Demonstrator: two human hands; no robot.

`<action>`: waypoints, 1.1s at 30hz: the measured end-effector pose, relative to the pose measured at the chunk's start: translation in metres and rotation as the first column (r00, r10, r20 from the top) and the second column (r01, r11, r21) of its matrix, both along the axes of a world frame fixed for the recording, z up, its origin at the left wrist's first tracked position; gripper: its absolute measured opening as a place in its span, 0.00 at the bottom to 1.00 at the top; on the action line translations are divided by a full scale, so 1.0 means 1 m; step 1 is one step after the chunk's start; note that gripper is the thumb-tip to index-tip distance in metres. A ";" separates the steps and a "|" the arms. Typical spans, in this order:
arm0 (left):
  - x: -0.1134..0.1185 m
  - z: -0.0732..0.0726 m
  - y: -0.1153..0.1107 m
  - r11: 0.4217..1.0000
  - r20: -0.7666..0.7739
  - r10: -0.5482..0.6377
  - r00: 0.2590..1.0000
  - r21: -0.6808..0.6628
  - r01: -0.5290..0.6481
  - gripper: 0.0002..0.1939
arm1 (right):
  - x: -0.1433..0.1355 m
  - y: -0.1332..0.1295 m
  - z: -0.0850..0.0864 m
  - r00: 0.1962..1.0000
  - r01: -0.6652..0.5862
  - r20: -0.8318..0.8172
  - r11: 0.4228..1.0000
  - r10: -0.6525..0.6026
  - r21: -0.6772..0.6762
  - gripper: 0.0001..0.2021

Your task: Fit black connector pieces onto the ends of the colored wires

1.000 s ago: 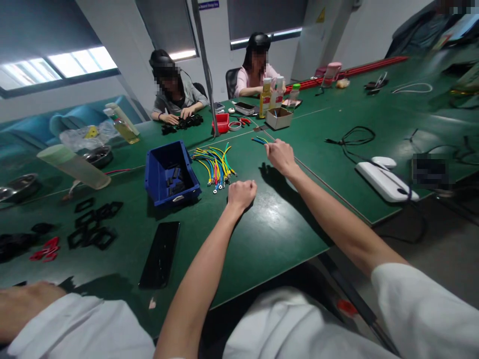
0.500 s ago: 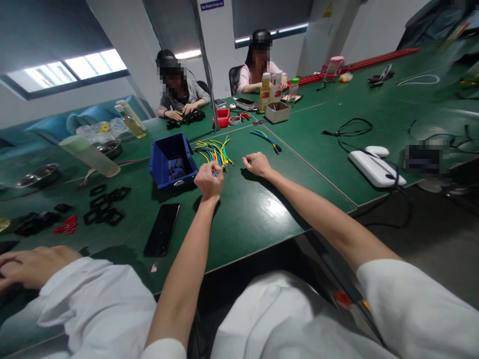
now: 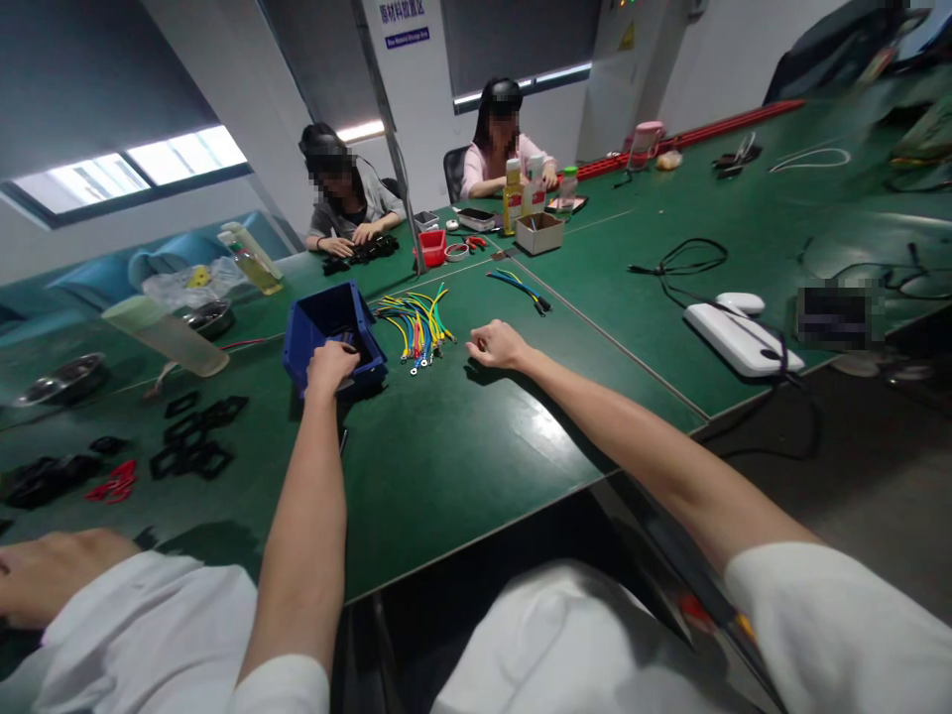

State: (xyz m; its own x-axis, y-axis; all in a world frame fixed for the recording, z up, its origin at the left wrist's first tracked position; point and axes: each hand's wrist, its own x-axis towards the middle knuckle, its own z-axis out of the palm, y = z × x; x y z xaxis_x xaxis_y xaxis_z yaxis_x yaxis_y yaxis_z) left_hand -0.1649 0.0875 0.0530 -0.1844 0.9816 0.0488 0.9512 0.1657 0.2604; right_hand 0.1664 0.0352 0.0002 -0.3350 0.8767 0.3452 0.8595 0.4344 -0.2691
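My left hand (image 3: 331,367) is over the near edge of the blue bin (image 3: 303,337), which has small black parts inside; its fingertips are partly hidden, and I cannot make out whether they hold anything. Just right of the bin lies a pile of yellow, green and blue cables (image 3: 423,322) with metal ring ends. My right hand (image 3: 498,345) rests on the green table with its fingers curled together, and what they hold is too small to name. Beyond it sits a small bundle of cables (image 3: 525,291) with black ends.
Black square frames (image 3: 193,436) and red pieces (image 3: 113,482) lie at the left, near a neighbour's hand (image 3: 63,575). A white power bank (image 3: 736,340) with a black cable is at the right. Two people sit across, near a red tray (image 3: 431,248) and a cardboard box (image 3: 539,234).
My left hand has moved left from beside the cable pile to the blue bin, and its forearm now covers most of the phone. My right hand stays nearly in place. The view has shifted slightly.
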 end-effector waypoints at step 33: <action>-0.021 -0.019 0.021 0.953 0.307 -0.303 0.902 0.077 0.294 0.18 | -0.035 0.001 -0.009 0.886 -0.016 -0.462 0.999 0.038 0.051 0.24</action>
State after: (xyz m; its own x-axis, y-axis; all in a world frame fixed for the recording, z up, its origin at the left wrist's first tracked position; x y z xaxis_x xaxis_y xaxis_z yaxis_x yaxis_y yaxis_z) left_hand -0.1863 0.1080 0.0341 0.1066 0.9922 0.0649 0.8246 -0.1246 0.5518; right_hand 0.1313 0.0359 -0.0087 -0.1506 0.8497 0.5053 0.6299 0.4764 -0.6134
